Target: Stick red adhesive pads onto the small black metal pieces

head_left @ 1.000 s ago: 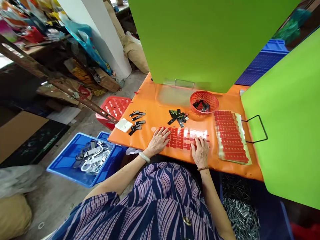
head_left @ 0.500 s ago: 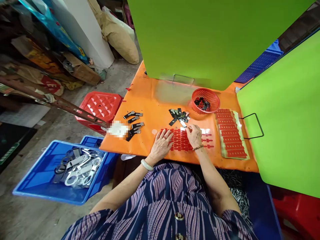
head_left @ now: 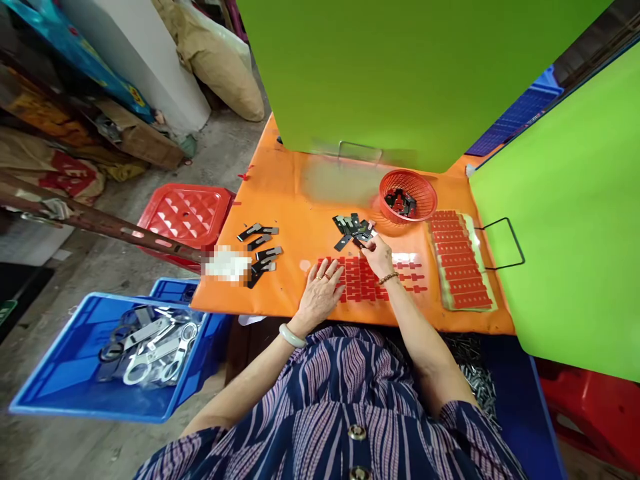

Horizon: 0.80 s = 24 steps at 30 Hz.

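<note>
**Right hand (head_left: pixel 379 257) touching black plates (head_left: pixel 346 225), left hand (head_left: pixel 321 291) lying on red cut-outs (head_left: pixel 353 277)**

The black plates are lying piled near the middle of the orange-covered table (head_left: pixel 310 233). The right hand's fingertips are meeting the pile's near side; whether they are pinching a plate, I cannot tell. The left hand is resting loose, fingers spread, on the left end of the red cut-outs, which are lying in rows toward the near edge, the right hand partly hiding them. A red basket (head_left: pixel 426 193) is standing behind the pile to the right, holding black and red pieces (head_left: pixel 400 203). Sheets bearing red strips (head_left: pixel 457 260) are lying by the right edge. Green boards (head_left: pixel 370 80) are standing along the far and right edges, hiding parts of both. Beyond the near left corner, a blue crate (head_left: pixel 45 373) is holding ring-ended parts (head_left: pixel 137 370).
</note>
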Available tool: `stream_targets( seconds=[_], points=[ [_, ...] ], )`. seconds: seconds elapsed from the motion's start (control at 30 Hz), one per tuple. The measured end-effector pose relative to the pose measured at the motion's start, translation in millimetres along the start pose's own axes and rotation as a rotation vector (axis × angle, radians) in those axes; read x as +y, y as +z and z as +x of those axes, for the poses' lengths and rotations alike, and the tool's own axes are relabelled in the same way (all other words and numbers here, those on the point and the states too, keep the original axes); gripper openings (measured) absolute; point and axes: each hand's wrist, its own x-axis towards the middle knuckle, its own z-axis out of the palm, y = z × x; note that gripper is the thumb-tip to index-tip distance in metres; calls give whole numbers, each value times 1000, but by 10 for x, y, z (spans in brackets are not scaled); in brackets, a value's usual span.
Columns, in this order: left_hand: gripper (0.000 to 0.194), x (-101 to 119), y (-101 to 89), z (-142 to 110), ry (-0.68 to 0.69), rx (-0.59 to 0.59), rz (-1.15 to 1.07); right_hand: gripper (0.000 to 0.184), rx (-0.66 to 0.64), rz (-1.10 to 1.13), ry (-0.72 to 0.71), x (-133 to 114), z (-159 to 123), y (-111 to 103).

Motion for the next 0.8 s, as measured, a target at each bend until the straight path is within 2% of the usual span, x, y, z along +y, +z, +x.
stream_targets(
  seconds=[0.13,0.2,0.27,0.33,0.37,0.43,0.47,0.53,0.67,0.8],
  points=[
    [42,-13,-6,22,-48,3,-107,15,-1,288,42,-69,-190,-135],
    [34,7,-56,53,-140,71,-228,16,18,370,25,-117,-341,-224],
    [27,65,-154,103,-271,178,-393,14,79,332,-77,-171,-498,-313],
    [31,164,-289,170,-372,219,-630,11,139,236,-254,-223,-636,-393],
    [36,223,-361,208,-439,186,-787,11,160,191,-341,-246,-693,-427],
    [48,344,-494,281,-564,47,-1200,16,174,122,-466,-279,-781,-480],
    [51,398,-549,313,-611,-12,-1382,18,170,98,-500,-290,-815,-499],
    [46,483,-632,357,-659,-103,-1601,21,159,71,-535,-302,-870,-527],
    [37,547,-699,375,-680,-145,-1684,17,155,99,-502,-304,-963,-557],
    [38,542,-685,356,-712,-134,-1627,6,118,305,-338,-275,-1047,-556]
  ],
)
